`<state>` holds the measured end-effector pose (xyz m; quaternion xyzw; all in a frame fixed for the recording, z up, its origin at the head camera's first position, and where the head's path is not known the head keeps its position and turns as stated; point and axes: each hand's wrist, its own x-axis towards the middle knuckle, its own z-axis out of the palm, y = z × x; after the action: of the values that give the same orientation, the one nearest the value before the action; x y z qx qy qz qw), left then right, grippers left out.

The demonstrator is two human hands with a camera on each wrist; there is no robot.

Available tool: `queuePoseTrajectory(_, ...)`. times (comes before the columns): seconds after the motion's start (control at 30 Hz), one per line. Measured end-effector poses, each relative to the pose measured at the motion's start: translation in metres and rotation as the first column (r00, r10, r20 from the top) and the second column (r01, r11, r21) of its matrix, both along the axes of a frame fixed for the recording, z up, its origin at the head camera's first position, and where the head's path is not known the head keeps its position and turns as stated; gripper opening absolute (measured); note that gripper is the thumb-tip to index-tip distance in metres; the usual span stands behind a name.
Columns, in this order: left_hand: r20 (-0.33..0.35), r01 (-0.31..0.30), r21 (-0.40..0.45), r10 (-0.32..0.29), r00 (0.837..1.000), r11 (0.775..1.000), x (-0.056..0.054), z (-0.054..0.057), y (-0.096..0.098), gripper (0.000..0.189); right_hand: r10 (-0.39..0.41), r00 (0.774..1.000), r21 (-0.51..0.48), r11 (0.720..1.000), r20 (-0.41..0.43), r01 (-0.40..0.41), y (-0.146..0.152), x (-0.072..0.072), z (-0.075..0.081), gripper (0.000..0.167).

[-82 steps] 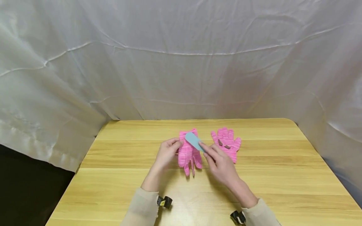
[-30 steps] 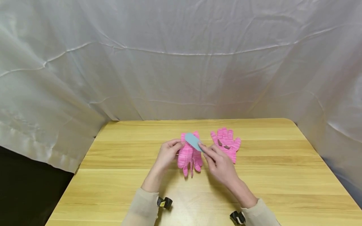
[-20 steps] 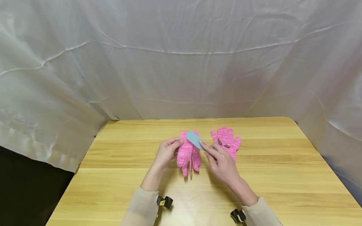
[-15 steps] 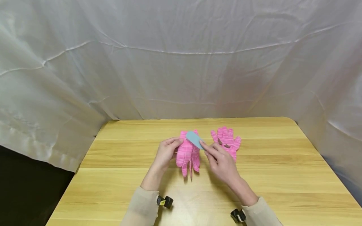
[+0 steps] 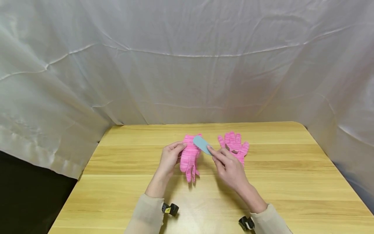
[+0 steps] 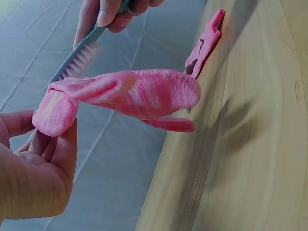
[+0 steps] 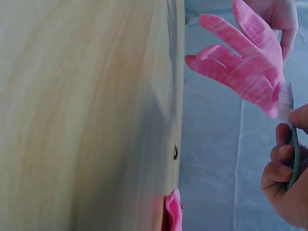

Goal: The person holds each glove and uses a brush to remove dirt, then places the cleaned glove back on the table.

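A pink striped knit glove (image 5: 190,157) hangs above the table, fingers downward, pinched at its left side by my left hand (image 5: 170,159). In the left wrist view the thumb and fingers of that hand grip one end of the glove (image 6: 139,91). My right hand (image 5: 230,169) grips a blue-green brush (image 5: 201,144), its index finger laid along the back. The pale bristles (image 6: 82,60) face the glove and touch or nearly touch it. A second pink glove (image 5: 233,143) lies flat on the table to the right, two brown patches on it, partly hidden behind my right hand.
The wooden table (image 5: 292,175) spreads under both hands. A silvery grey curtain (image 5: 187,81) encloses its back and sides. Each wrist carries a small black camera, one by the left sleeve (image 5: 170,209) and one by the right sleeve (image 5: 246,223).
The held glove has turned and shifted slightly left, its fingers now bunched closer together. The brush has moved a little to the right. The glove on the table stays put.
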<state>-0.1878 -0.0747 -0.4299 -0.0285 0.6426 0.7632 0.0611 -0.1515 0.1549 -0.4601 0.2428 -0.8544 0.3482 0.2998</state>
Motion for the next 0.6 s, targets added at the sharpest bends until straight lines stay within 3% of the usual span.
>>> queuePoseTrajectory(0.27,-0.021,-0.029,-0.001,0.029,0.999,1.000,-0.0017,-0.0007,-0.0024,0.027,-0.013,1.000,-0.001,1.000,0.025,0.013,0.0008,0.0005,0.0011,0.043)
queuePoseTrajectory(0.6,-0.021,-0.008,-0.076,0.007,1.000,0.997,-0.0015,-0.0003,-0.0021,0.026,0.013,1.000,-0.050,0.999,-0.002,-0.013,0.0009,0.0019,0.0049,0.046)
